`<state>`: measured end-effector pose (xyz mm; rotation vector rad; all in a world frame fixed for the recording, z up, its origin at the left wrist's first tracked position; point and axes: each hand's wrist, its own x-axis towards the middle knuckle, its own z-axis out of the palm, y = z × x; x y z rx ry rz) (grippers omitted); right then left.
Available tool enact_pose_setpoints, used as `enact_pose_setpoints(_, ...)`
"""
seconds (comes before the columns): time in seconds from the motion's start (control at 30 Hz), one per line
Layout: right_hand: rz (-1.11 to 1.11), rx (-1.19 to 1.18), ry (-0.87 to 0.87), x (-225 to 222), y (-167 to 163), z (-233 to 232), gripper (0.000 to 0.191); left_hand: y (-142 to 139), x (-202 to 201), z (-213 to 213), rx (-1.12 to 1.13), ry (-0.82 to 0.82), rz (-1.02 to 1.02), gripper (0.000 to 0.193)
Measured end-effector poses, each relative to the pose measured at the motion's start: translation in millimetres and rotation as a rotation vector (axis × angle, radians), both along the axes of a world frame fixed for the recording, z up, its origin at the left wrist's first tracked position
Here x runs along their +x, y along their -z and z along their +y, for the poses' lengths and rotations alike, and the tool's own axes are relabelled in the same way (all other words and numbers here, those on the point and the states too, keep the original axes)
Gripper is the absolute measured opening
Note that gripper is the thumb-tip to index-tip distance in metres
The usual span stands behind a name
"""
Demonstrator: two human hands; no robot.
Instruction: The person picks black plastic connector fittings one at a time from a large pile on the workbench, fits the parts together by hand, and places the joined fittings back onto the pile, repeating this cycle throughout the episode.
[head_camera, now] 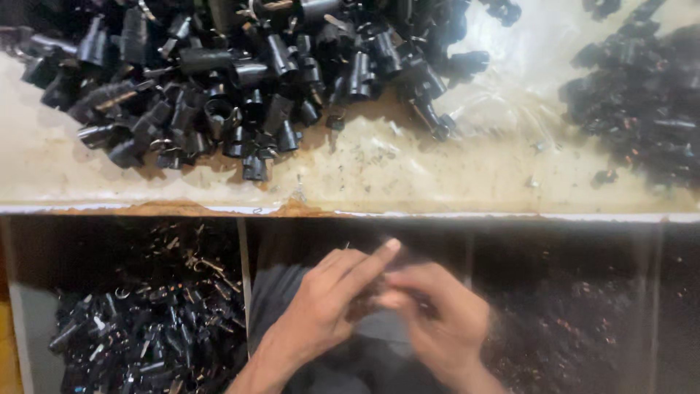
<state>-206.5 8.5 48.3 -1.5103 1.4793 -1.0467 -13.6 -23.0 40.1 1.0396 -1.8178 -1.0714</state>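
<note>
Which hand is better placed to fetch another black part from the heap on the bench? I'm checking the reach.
The left hand, probably. It sits nearer the big pile of black plastic parts at upper left. The right hand is blurred, and both are pressed together around something small.

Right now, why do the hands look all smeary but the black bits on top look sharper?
In the head view, the left hand and right hand are motion-blurred; the pile of black plastic parts on the worn table is sharper; the right-side pile looks hazy under glare.
</note>
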Motion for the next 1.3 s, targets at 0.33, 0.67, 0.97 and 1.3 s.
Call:
enact_pose_setpoints(0.33, -0.137, 0.417, -0.049, 9.5, 13.8, -14.6, 0.017, 31.2, 0.3, 31.4, 0.181, -0.080, 0.280, 0.048)
enact_pose_setpoints(0.67, -1.228, 0.899, 0.012, 4.1, 50.0, -6.0, 0.038, 16.3, 75.4, 0.5, 0.159, -0.618, -0.548, 0.018)
enact_pose_setpoints(0.97, -1.116, 0.635, -0.008, -1.7, 15.1, -19.3, 0.027, -17.1, 30.4, -120.9, -0.411, -0.689, -0.784, 0.037)
enact_pose_setpoints(1.3, -1.167, 0.603, -0.017, -5.7, 17.3, -5.2, 0.035, -5.2, 7.1, -10.0, 0.383, -0.230, 0.268, 0.035)
